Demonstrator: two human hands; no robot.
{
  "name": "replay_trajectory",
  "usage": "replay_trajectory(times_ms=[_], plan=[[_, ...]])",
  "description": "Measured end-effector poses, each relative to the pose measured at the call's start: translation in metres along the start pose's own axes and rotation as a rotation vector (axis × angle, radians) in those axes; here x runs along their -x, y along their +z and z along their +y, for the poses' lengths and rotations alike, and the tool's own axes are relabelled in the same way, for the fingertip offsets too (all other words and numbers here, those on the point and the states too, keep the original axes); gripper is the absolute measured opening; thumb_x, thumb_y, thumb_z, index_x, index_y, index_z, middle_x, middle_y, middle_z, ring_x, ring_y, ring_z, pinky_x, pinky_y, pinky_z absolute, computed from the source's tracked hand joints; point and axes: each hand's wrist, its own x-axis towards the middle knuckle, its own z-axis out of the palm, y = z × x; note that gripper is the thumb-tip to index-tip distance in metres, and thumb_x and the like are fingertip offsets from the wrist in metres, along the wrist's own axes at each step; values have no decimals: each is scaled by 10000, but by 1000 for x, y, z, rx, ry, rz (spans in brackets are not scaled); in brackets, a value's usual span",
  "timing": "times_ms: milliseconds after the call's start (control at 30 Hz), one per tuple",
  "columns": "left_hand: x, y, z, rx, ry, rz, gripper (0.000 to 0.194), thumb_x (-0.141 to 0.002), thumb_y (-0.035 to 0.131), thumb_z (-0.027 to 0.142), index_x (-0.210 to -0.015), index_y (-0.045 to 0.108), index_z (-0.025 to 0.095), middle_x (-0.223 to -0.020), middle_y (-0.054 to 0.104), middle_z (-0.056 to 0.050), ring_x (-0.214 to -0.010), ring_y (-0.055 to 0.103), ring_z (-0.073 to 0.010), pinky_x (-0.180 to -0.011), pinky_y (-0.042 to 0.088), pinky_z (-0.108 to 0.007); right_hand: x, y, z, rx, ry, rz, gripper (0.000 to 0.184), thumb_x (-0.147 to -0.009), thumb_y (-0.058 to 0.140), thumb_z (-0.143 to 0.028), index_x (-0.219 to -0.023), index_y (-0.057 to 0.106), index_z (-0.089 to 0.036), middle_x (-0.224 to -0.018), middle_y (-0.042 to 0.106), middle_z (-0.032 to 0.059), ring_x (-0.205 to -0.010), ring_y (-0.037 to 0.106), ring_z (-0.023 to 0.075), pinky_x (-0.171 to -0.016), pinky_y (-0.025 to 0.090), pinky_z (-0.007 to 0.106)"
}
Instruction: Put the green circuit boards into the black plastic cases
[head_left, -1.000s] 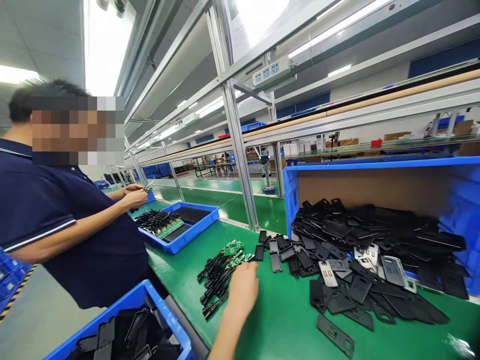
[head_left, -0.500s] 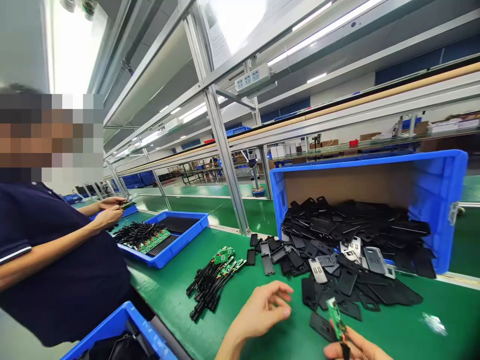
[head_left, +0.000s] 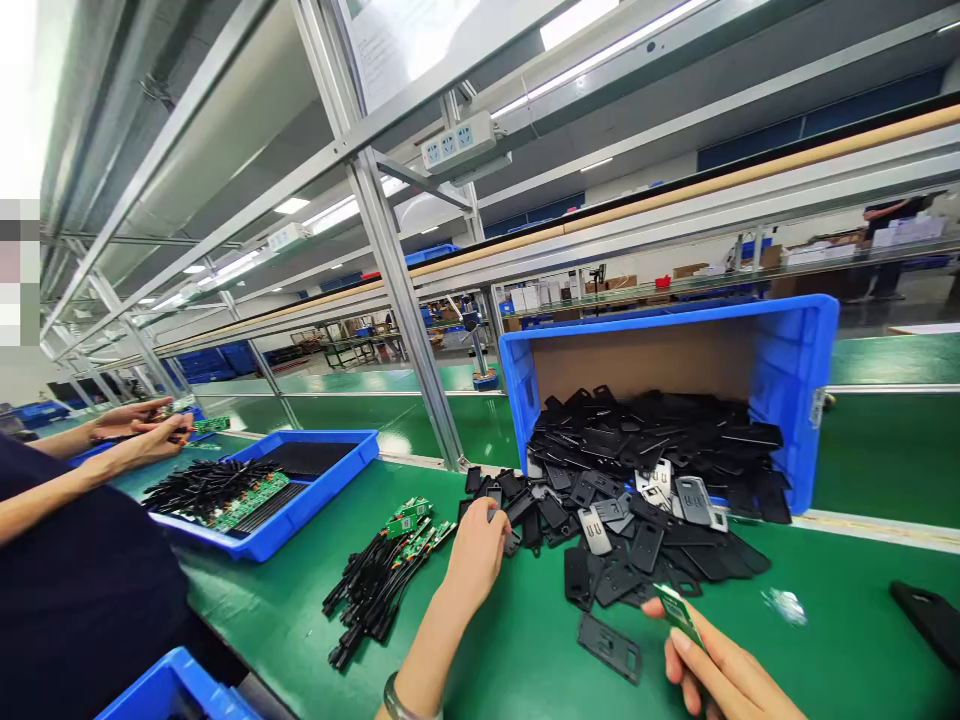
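Observation:
My left hand (head_left: 474, 552) reaches to the left edge of a pile of small black plastic cases (head_left: 551, 508), its fingers closed on one of them, which they mostly cover. My right hand (head_left: 709, 655) pinches a green circuit board (head_left: 679, 612) between thumb and fingers, at the lower right. A flat black plastic plate with a slot (head_left: 609, 648) lies on the green table between my hands. Left of my left hand is a bundle of circuit boards with black cables (head_left: 386, 570), boards pointing away from me.
A blue crate (head_left: 814, 400) on its side spills black plates (head_left: 645, 440) onto the table. At left, a blue tray (head_left: 262, 545) holds more cabled boards beside a co-worker (head_left: 67, 590), whose hands hold a board. A metal post (head_left: 405, 270) rises behind the table. Another blue bin (head_left: 176, 690) stands below.
My left hand has gone from hovering open over the table to the small cases and closed there. The board in my right hand has tilted. The whole view has swung right.

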Motion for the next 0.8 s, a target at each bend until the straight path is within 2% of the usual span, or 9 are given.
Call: replay_trajectory(times_ms=[67, 133, 267, 367, 467, 533, 600, 700, 800], plan=[[-5, -2, -2, -19, 16, -45, 390, -722, 394, -39, -971, 559, 211, -1070, 495, -80, -1021, 471, -213, -872, 364, -330, -2, -4, 6, 158, -71, 52, 500, -811, 391, -589, -1157, 464, -235, -636, 505, -21, -567, 501, 146, -489, 418, 216], [-11, -2, -10, -37, -7, -86, 386, -670, 445, -61, -923, 575, 199, -999, 519, -81, -959, 498, -227, -823, 380, -338, -4, -8, 11, 306, -157, 126, 368, -819, 422, -525, -1047, 501, -247, -560, 464, -47, -520, 472, 137, -512, 414, 217], [-11, -6, -18, -28, -34, -115, 181, -649, 562, 8, -730, 570, 170, -919, 536, -77, -895, 524, -237, -786, 389, -339, -4, -13, 8, 434, -275, 153, 205, -782, 515, -426, -869, 537, -242, -615, 535, -33, -527, 503, 130, -491, 421, 200], [2, -12, 4, 36, 22, -97, 121, -743, 501, 86, -785, 560, 182, -943, 542, -65, -827, 541, -188, -752, 396, -293, -2, -16, -2, 417, -308, 178, 236, -778, 543, -407, -942, 580, -241, -780, 623, 10, -711, 593, 164, -597, 486, 207], [15, -15, 48, 184, 120, -90, 130, -775, 471, 151, -862, 544, 213, -923, 558, -24, -776, 539, -153, -700, 399, -252, 0, -19, -11, 336, -317, 241, 343, -786, 544, -427, -1066, 583, -233, -911, 627, 40, -859, 598, 183, -720, 513, 230], [19, -12, 80, 447, 210, -96, 188, -721, 539, 158, -898, 547, 218, -907, 584, -10, -793, 536, -159, -704, 399, -255, 1, -20, -15, 271, -320, 260, 386, -807, 519, -435, -1126, 574, -224, -946, 610, 54, -866, 592, 180, -719, 520, 236], [18, -5, 107, 772, 231, -149, 300, -670, 592, 141, -958, 548, 214, -906, 609, -6, -761, 537, -149, -669, 403, -248, 2, -21, -17, 213, -318, 252, 402, -839, 470, -436, -1163, 568, -218, -938, 591, 60, -780, 591, 165, -624, 524, 226], [15, 13, 131, 1267, 76, -270, 464, -569, 707, 114, -1004, 558, 180, -899, 625, -27, -728, 548, -137, -619, 409, -230, 3, -22, -18, 180, -324, 249, 397, -871, 429, -421, -1178, 568, -210, -884, 565, 54, -676, 577, 148, -526, 500, 222], [13, 32, 137, 1704, -110, -339, 512, -506, 798, 128, -978, 599, 141, -887, 637, -47, -793, 576, -151, -720, 434, -253, 2, -23, -18, 199, -323, 281, 384, -871, 459, -408, -1178, 562, -201, -863, 574, 49, -679, 592, 150, -535, 496, 228]])
